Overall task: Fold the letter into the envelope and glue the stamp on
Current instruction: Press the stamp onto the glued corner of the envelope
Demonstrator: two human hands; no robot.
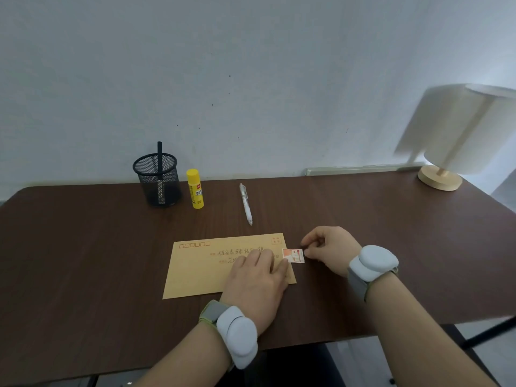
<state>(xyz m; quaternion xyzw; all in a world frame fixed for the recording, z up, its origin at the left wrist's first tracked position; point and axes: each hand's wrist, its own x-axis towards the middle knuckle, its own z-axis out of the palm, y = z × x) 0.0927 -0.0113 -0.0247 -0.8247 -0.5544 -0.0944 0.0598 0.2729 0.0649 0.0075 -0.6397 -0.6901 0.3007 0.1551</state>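
Yellow envelope (212, 263) pinned by flat left hand (255, 277) | right hand (329, 250) pinches stamp (293, 255) overhanging its right edge

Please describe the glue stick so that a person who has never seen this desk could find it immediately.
Look at the far edge of the dark brown wooden table, near the wall. There a black mesh pen holder stands, and just to its right stands the small yellow glue stick, upright. It is the only bright yellow thing there; the white pen further right lies flat.
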